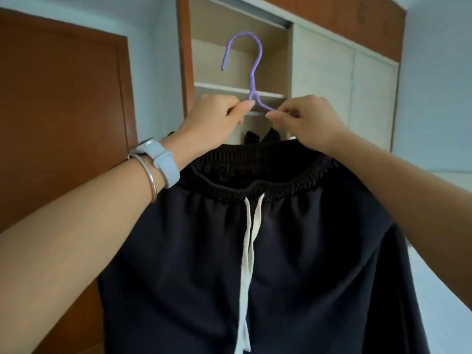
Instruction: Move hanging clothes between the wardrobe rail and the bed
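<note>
Door (58,103): brown wood, at the far left, closed, beside the pale blue wall.
Left wrist: wears a light blue watch (159,159) and a thin silver bangle (149,175) just below it.
Left hand (209,123): raised, fingers pinched shut on the left shoulder of the hanger, just beside its neck.
Hanger (252,72): purple, thin, held upright in the air with its hook open to the left; the hook is not on any rail, it stands free in front of the wardrobe shelves.
Wardrobe (240,60): open compartment with pale shelves behind the hanger; some dark clothes show low inside it, between the two hands.
Trousers (281,251): black, elastic waistband, hanging from the hanger below both hands and filling the lower middle.
Drawstring (249,251): white, dangling down the front from the waistband.
Right hand (306,121): raised, fingertips closed on the hanger's right shoulder.
Sliding door (344,85): pale panels, right of the open compartment.
</note>
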The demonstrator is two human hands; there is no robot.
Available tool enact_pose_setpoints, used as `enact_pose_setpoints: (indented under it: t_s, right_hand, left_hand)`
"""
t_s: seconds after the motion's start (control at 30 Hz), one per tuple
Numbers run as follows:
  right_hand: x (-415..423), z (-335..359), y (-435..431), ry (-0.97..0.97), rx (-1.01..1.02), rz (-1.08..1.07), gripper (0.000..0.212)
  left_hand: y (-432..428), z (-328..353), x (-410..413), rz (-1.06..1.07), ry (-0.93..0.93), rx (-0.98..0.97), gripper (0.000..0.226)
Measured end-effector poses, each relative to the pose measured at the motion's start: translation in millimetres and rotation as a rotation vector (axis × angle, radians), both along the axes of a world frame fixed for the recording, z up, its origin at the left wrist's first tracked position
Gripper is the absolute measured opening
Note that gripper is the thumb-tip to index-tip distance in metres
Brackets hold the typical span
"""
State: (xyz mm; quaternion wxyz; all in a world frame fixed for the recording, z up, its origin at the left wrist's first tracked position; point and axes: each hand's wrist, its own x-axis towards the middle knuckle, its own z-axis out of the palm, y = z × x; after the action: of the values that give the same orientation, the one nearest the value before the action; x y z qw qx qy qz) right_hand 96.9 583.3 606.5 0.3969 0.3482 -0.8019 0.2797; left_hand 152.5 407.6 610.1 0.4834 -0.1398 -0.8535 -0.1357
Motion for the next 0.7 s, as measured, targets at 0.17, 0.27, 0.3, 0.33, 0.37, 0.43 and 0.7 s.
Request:
enact_pose_setpoints:
  t_s: [0.17, 0.27, 0.3, 0.33, 0.37, 0.43, 0.7]
  right_hand:
    - [-50, -20, -72, -0.081, -0.096, 0.011, 0.029]
    - [-79, -38, -104, -0.125, -0.098, 0.030, 0.026]
    - [-89, -43, -113, -0.134, -0.096, 0.037, 0.025]
    - [-99, -47, -122, -0.137, -0.095, 0.046, 0.025]
    - [-109, -50, -131, -0.136, -0.091, 0.052, 0.026]
    - [-130, -55, -149, -0.125, -0.076, 0.052, 0.028]
    - [-249, -54, -200, -0.102, -0.027, 0.043, 0.026]
  left_hand:
    - [-71, -42, -11, 0.107, 0.104, -0.357, 0.052]
    - [-104, -88, -22, 0.160, -0.076, -0.632, 0.065]
    - [-114, -102, -29, 0.207, -0.171, -0.724, 0.068]
    - [-124, -115, -38, 0.237, -0.238, -0.795, 0.067]
    - [-133, -124, -49, 0.249, -0.267, -0.819, 0.062]
    - [-151, -131, -74, 0.250, -0.245, -0.733, 0.049]
    - [-200, -121, -218, 0.163, -0.238, -0.461, 0.042]
